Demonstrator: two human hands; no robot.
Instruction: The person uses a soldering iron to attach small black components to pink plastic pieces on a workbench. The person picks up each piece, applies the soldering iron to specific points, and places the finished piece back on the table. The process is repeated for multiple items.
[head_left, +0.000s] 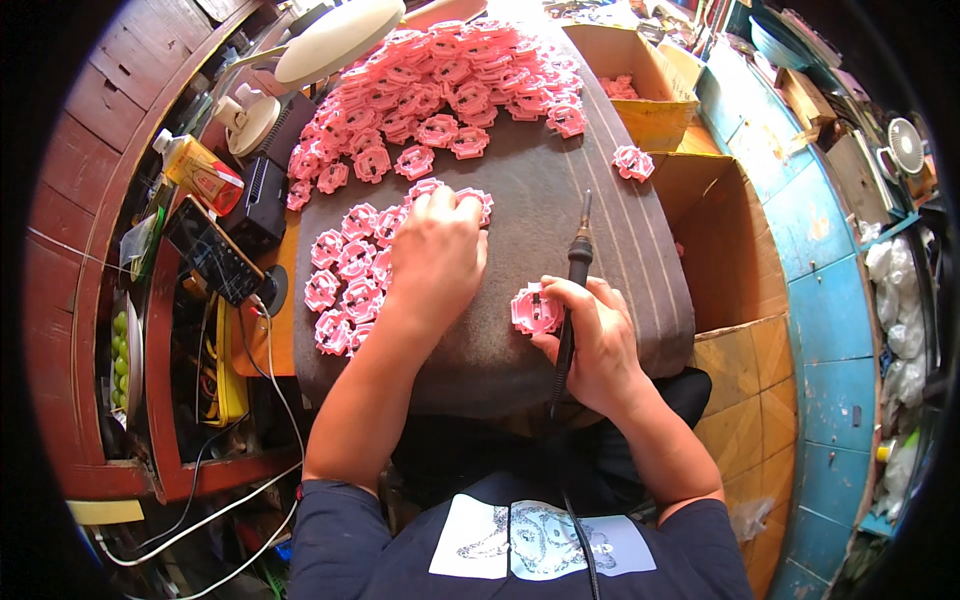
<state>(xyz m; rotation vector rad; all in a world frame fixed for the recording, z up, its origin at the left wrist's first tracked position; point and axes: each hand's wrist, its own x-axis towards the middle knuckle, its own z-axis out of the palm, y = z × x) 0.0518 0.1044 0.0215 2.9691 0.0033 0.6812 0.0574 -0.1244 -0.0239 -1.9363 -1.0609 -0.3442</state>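
Left hand: your palm is spread flat on pink plastic parts.
Right hand: you're pinching soldering iron and one pink part.
Risk: the hot tip could scorch your counter cloth.

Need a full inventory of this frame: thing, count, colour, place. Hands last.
Pink plastic parts: many, pink, heaped at the far end of the pad; a smaller group under the left hand
Work pad: one, grey-brown, centre
Soldering iron: one, black, in right hand
Single pink part: one, at right hand
Cardboard boxes: two, brown, right of the pad
Lamp: one, white, top left
Bottle: one, yellow, left
Phone: one, black, left
Fan: one, white, far right
Left hand: on the part group
Right hand: holds iron and part
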